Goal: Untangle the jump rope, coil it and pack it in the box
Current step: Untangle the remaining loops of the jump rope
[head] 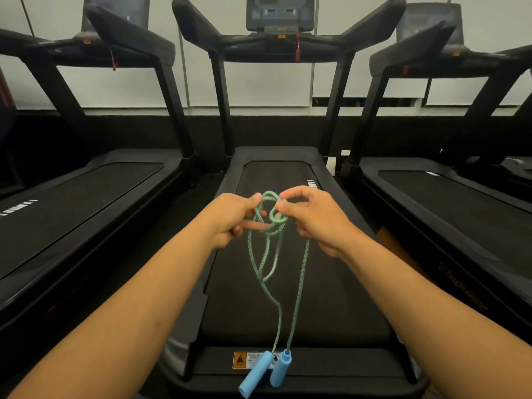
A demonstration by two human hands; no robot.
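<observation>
Both hands are at the knot: my left hand (233, 217) pinches one loop, my right hand (311, 217) pinches the other side, held up over the treadmill belt (331, 283). This jump rope (276, 220) is a light, limp braided cord, so I should work close to the tangle. It hangs lengthwise down toward me, blue handles (256, 372) lowest.
</observation>
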